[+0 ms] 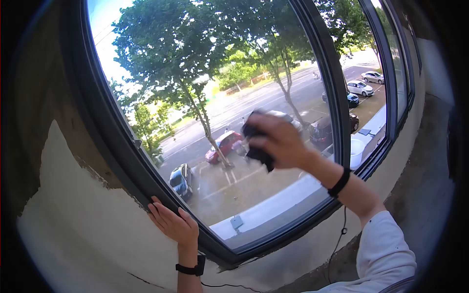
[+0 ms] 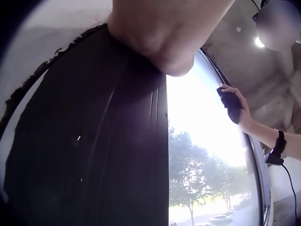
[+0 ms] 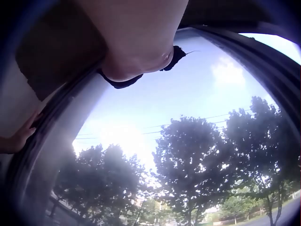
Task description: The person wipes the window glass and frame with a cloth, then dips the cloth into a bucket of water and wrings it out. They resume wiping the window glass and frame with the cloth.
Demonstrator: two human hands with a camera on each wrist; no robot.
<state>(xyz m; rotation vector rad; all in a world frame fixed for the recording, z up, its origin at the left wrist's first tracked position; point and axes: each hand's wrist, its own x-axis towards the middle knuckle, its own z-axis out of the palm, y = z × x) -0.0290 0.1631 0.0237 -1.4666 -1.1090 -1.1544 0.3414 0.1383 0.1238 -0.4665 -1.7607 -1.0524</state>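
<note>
Black cloth (image 1: 259, 155) is in the right hand (image 1: 284, 142), in front of the large window pane (image 1: 215, 195). The hand covers much of it, and both are blurred in the head view; its full outline cannot be made out. In the right wrist view, only dark edges show past the heel of the hand. Whether it touches the glass cannot be told.

Its visible long axis slants from upper left to lower right in the head view, with the ragged lower end pointing down and slightly right. The left wrist view shows a similar slant.

The right fingers are bent over the cloth, gripping it; the thumb's exact place is hard to tell. The left hand (image 1: 175, 223) rests at the lower left of the dark window frame (image 1: 115, 132), fingers extended and thumb held apart. In the left wrist view its fingers are hidden behind the wrist and heel.

Dark bands circle both wrists. Beyond the glass are trees, a road and parked cars, including a red car (image 1: 223, 146) partly crossed by a tree trunk.
</note>
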